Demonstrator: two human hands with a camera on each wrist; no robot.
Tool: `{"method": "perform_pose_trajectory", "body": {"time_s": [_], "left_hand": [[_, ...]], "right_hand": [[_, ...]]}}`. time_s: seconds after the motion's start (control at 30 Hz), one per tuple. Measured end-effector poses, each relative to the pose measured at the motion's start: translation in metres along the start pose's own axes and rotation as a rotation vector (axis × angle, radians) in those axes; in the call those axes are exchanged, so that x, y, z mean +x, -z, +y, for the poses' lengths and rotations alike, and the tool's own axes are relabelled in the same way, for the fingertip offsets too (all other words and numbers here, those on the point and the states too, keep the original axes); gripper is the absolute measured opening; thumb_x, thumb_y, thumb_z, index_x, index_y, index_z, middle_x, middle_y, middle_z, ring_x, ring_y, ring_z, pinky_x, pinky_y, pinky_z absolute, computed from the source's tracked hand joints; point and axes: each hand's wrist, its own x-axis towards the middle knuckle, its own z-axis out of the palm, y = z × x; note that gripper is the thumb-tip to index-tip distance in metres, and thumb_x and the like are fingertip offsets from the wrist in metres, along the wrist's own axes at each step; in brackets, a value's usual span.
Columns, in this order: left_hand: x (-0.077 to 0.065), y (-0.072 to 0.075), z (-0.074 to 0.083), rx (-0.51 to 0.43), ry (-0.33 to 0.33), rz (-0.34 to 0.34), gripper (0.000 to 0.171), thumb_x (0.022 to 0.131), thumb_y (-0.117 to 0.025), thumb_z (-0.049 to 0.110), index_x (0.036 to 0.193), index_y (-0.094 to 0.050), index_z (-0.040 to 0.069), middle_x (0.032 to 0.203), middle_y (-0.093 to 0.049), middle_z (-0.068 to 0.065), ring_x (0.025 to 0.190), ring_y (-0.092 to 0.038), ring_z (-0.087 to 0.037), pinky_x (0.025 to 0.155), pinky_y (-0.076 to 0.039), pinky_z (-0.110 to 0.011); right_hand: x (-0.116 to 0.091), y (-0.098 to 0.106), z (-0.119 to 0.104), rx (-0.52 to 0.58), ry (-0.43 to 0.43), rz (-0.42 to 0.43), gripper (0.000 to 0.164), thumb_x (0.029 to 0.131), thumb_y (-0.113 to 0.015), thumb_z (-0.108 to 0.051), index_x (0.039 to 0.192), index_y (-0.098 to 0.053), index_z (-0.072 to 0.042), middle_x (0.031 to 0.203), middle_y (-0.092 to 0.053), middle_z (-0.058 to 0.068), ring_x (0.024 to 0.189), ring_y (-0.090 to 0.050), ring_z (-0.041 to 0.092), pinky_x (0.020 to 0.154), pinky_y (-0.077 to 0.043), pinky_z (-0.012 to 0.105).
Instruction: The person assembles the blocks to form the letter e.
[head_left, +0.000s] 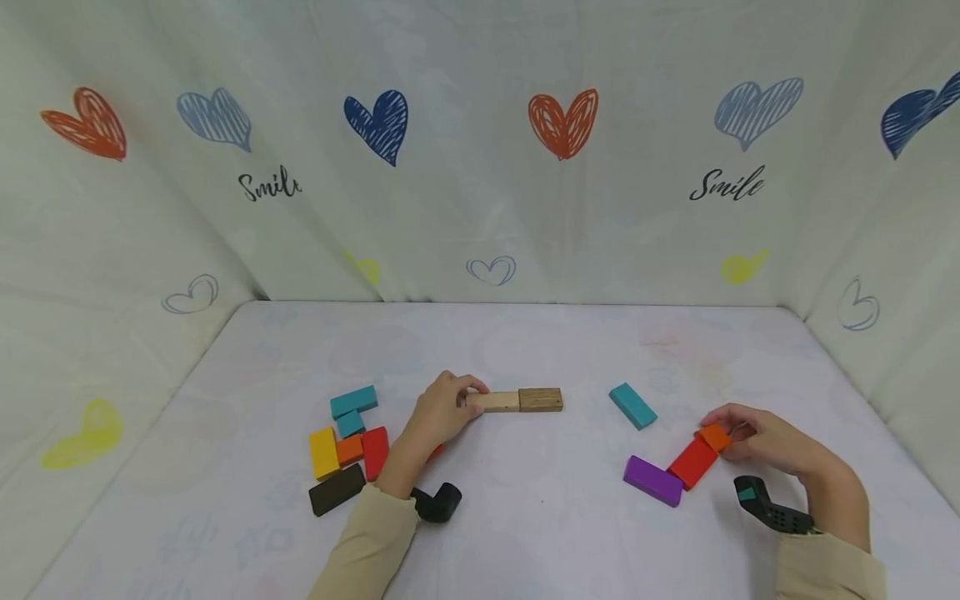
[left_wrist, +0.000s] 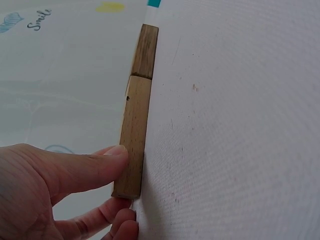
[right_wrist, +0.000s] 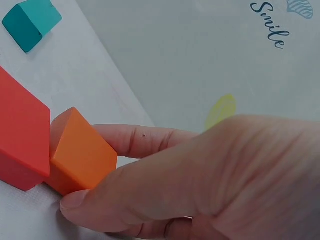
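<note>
My left hand [head_left: 442, 408] pinches the near end of a pale wooden block [head_left: 498, 402] between thumb and fingers. End to end with it lies a darker brown wooden block [head_left: 541, 400]; in the left wrist view the pale block [left_wrist: 134, 125] and the darker one [left_wrist: 145, 52] form one straight row. At the right, my right hand [head_left: 776, 442] holds a small orange block [head_left: 714, 437] between thumb and fingers. In the right wrist view that orange block [right_wrist: 85, 155] is right at the end of a red block [right_wrist: 22, 132]. A purple block [head_left: 652, 480] meets the red block's other end.
A teal block [head_left: 633, 406] lies alone behind the purple one. To the left is a cluster of teal, yellow [head_left: 324, 452], orange, red [head_left: 376, 453] and black [head_left: 337, 490] blocks. Another red piece [head_left: 436, 452] is mostly hidden by the left forearm. A patterned curtain [head_left: 480, 192] surrounds the white table.
</note>
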Motion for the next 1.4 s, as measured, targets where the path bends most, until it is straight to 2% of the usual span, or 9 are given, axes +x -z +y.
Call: {"method": "perform_pose_trajectory", "body": {"time_s": [0.23, 0.53, 0.7, 0.87, 0.97, 1.2, 1.4], "left_hand": [[0.0, 0.0, 0.0, -0.001, 0.006, -0.004, 0.022, 0.084, -0.068, 0.015, 0.105, -0.067, 0.02, 0.089, -0.05, -0.007, 0.076, -0.047, -0.018, 0.064, -0.039, -0.028], [0.001, 0.001, -0.001, -0.005, 0.015, -0.015, 0.022, 0.084, -0.068, 0.016, 0.105, -0.066, 0.02, 0.09, -0.05, -0.007, 0.077, -0.048, -0.018, 0.066, -0.04, -0.028], [0.002, 0.001, -0.001, -0.006, 0.01, -0.016, 0.022, 0.084, -0.068, 0.016, 0.105, -0.066, 0.02, 0.089, -0.05, -0.007, 0.077, -0.048, -0.018, 0.065, -0.04, -0.028], [0.002, 0.001, -0.001, -0.009, 0.004, -0.019, 0.022, 0.083, -0.069, 0.016, 0.105, -0.067, 0.02, 0.089, -0.05, -0.007, 0.077, -0.047, -0.018, 0.065, -0.04, -0.028], [0.002, 0.001, -0.002, -0.013, -0.001, -0.019, 0.022, 0.084, -0.069, 0.016, 0.105, -0.067, 0.02, 0.089, -0.05, -0.007, 0.076, -0.047, -0.018, 0.065, -0.039, -0.028], [0.002, 0.001, -0.002, -0.02, -0.007, -0.024, 0.022, 0.084, -0.068, 0.016, 0.105, -0.066, 0.02, 0.088, -0.049, -0.006, 0.075, -0.046, -0.017, 0.063, -0.037, -0.027], [0.002, 0.002, -0.002, -0.016, -0.021, -0.03, 0.021, 0.084, -0.068, 0.016, 0.105, -0.066, 0.02, 0.088, -0.05, -0.006, 0.075, -0.046, -0.017, 0.064, -0.037, -0.027]], "right_hand": [[0.001, 0.002, -0.004, 0.002, -0.019, -0.007, 0.04, 0.081, -0.059, -0.004, 0.119, -0.048, 0.003, 0.1, -0.053, 0.013, 0.088, -0.047, 0.022, 0.07, -0.045, 0.033], [0.003, 0.001, -0.011, -0.017, -0.031, 0.029, 0.047, 0.078, -0.062, -0.007, 0.121, -0.046, 0.002, 0.103, -0.054, 0.015, 0.089, -0.05, 0.022, 0.069, -0.047, 0.032], [0.006, 0.0, -0.023, -0.039, -0.01, 0.046, 0.047, 0.08, -0.062, -0.007, 0.122, -0.045, 0.002, 0.105, -0.054, 0.017, 0.089, -0.05, 0.021, 0.068, -0.048, 0.031], [0.009, -0.006, -0.039, -0.081, 0.002, 0.078, 0.045, 0.081, -0.064, -0.01, 0.122, -0.048, -0.001, 0.103, -0.055, 0.013, 0.088, -0.05, 0.021, 0.068, -0.047, 0.031], [0.011, -0.009, -0.049, -0.101, 0.028, 0.101, 0.044, 0.083, -0.065, -0.013, 0.122, -0.049, -0.002, 0.099, -0.055, 0.01, 0.088, -0.049, 0.02, 0.067, -0.046, 0.029], [0.018, -0.016, -0.069, -0.13, 0.148, 0.179, 0.04, 0.085, -0.066, -0.017, 0.119, -0.052, -0.001, 0.092, -0.055, 0.007, 0.082, -0.048, 0.014, 0.063, -0.047, 0.021], [0.027, -0.029, -0.083, -0.074, 0.171, 0.175, 0.039, 0.088, -0.064, -0.017, 0.121, -0.05, -0.002, 0.094, -0.058, 0.009, 0.08, -0.056, 0.018, 0.064, -0.051, 0.026]]}}
